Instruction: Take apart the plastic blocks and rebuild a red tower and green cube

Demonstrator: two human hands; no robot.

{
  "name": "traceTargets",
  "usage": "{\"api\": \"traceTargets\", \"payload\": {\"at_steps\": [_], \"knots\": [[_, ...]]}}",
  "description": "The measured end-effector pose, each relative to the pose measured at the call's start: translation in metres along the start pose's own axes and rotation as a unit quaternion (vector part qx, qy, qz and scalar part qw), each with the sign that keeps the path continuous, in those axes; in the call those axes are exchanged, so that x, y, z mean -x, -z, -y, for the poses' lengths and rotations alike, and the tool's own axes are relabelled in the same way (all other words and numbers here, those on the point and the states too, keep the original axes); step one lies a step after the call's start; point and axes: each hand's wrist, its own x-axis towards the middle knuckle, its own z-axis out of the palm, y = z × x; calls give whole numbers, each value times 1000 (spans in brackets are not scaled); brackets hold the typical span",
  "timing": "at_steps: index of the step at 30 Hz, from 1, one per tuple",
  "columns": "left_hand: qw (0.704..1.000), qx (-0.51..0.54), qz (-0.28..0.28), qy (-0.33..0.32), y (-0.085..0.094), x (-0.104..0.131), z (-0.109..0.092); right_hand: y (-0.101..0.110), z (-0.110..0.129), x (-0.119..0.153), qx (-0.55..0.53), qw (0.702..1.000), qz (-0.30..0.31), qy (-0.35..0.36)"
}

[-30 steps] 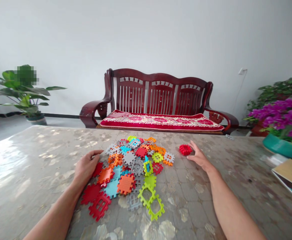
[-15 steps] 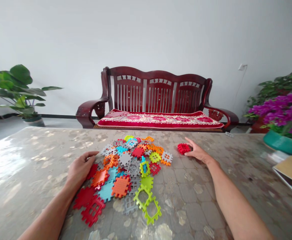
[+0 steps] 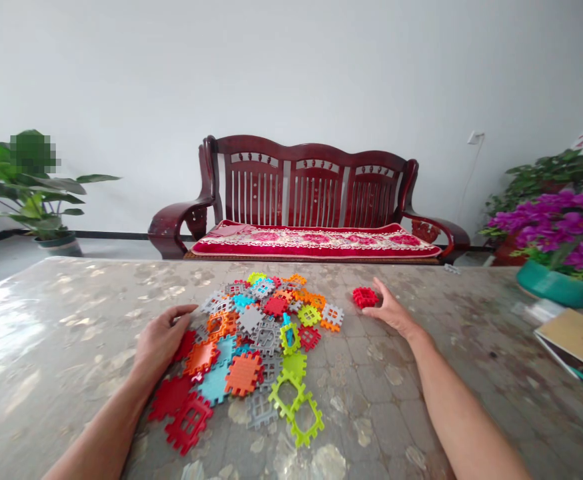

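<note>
My left hand rests at the left side of a heap of toothed plastic building tiles in red, orange, grey, blue and lime green. Its fingers and thumb are stretched toward the heap with nothing held. A red tile lies right beside its thumb. To the right of the heap, my right hand is open, thumb and fingers spread around the near side of a small red block that looks built from joined tiles. Whether the thumb touches the block I cannot tell.
The tiles lie on a patterned table. At the right edge stand a teal flowerpot with purple flowers and a brown notebook. A small grey piece lies near the far edge. Beyond is a wooden bench.
The view has shifted slightly. My right fingers appear a little wider apart near the red block. My left hand and the heap look nearly unchanged.
</note>
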Motion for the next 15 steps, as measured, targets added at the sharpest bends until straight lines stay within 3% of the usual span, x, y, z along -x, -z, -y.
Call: {"api": "traceTargets", "payload": {"at_steps": [3,6,10,15], "knots": [[1000,-1,19,-4,0,0,0,-17,15,8,40,994,-96,-23],[999,-2,33,8,0,0,-1,-33,36,14,114,980,-154,-58],[999,1,39,17,0,-1,-2,-43,60,17,195,959,-182,-91],[999,1,37,26,1,0,-2,-45,71,16,249,944,-186,-111]]}}
